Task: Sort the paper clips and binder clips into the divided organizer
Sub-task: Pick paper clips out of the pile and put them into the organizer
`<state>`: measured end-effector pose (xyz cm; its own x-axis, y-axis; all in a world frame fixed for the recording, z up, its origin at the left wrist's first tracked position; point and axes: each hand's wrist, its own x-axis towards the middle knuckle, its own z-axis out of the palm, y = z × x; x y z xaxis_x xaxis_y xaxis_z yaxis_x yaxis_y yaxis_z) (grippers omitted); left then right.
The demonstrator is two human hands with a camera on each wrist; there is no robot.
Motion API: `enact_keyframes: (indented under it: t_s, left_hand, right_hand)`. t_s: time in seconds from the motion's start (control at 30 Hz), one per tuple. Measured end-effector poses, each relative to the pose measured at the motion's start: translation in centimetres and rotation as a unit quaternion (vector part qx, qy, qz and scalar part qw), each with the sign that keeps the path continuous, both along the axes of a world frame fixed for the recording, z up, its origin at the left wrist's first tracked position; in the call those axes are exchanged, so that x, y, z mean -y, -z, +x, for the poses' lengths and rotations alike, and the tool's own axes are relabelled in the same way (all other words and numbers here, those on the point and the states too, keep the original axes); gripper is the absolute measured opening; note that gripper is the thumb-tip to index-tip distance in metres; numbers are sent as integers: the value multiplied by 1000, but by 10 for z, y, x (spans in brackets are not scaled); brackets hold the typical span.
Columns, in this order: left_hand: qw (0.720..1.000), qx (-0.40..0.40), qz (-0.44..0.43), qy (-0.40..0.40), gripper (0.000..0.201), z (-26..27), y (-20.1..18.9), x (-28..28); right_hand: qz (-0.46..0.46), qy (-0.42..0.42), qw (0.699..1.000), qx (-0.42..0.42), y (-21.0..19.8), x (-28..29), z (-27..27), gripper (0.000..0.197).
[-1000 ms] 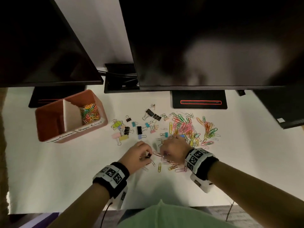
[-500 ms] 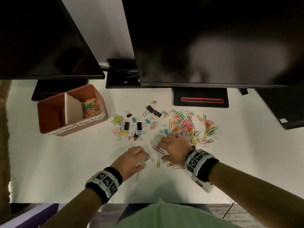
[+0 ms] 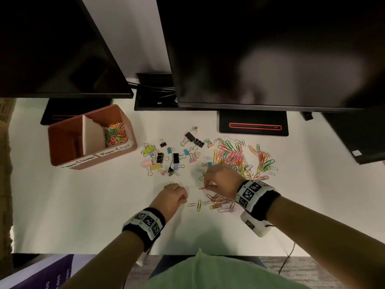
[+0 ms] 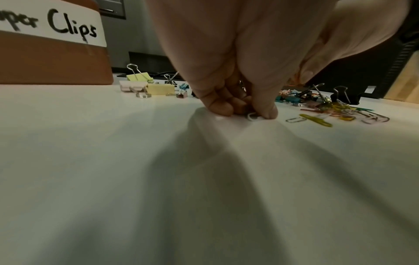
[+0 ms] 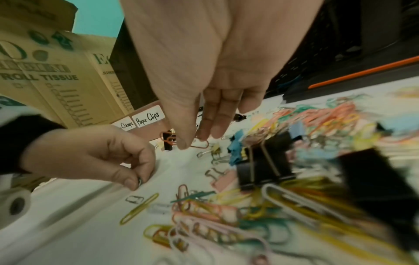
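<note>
The red-brown divided organizer [image 3: 62,147] stands at the left, with coloured paper clips [image 3: 113,133] in its right compartment; the left compartment looks bare. My left hand [image 3: 184,198] is curled, fingertips down on the white table, pinching a small pale paper clip [image 4: 254,116]. My right hand [image 3: 206,185] pinches a red paper clip [image 3: 202,187] between thumb and fingers, just above the table; the right wrist view shows this clip [image 5: 200,144] too. Loose binder clips [image 3: 166,157] lie beyond my left hand. A big paper clip pile [image 3: 235,157] spreads beyond my right hand.
A smaller heap of paper clips [image 3: 220,203] lies under my right wrist, with a yellow clip [image 3: 199,205] beside it. Two dark monitors [image 3: 270,49] overhang the table's back, their stands [image 3: 253,126] behind the clips. Cardboard boxes [image 5: 45,75] stand off to the left.
My right hand has lifted from lying over the clips and taken the red paper clip off the table. My left hand has curled its fingertips onto a small pale clip.
</note>
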<state>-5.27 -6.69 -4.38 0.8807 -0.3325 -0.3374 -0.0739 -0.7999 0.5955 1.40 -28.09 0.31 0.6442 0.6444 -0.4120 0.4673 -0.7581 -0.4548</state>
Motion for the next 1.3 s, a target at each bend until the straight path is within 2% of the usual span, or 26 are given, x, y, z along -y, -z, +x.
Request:
enact_keyframes:
  t_s: [0.1,0.17,0.23,0.3,0.37,0.43,0.57,0.7,0.83,0.97,1.13,1.3]
  left_hand:
    - [999,33,14,15,6,-1,-1,0]
    - [998,43,23,34,9,-2,-1,-1]
    - [997,55,27,48,14,-2,1,-2]
    - [998,47,17,43,8,-1,-2,0]
    - [999,9,-1,32,13,-1,-3,5]
    - [999,-18,-16,46,21,-2,-6,14]
    - [997,-37,-12,64,30,-9,-4,29]
    - [999,-34,-11,-5,23,-7,-2,32]
    - [999,-21,-11,-23,13,2,-2,31]
    - [999,0,-27,-35,11,4,-2,25]
    - [999,25,17,-37,26,0,-2,14]
    - [1000,-5,-10,-24,37,-2,-2,1]
  right_hand:
    - [30,7,999,-20,-5,22,-10,13]
    - [25,-21,999,-9,-4,32,-21,21]
    - [-12,-62,998,6,-2,37,-34,34]
    - [-62,-93,993,23,6,39,-46,48]
    - [-92,-95,990,43,15,38,-53,57]
    - [-99,-71,991,61,21,35,-53,54]
    - [-66,-10,993,102,28,26,-41,32]
    - [-70,13,987,144,30,20,-33,16]
    - [-67,26,980,185,30,18,-32,17]
    - [-55,24,980,189,30,17,-32,17]
    - [-74,7,981,179,29,15,-29,17]
    - [-95,-10,981,170,29,13,-27,17]
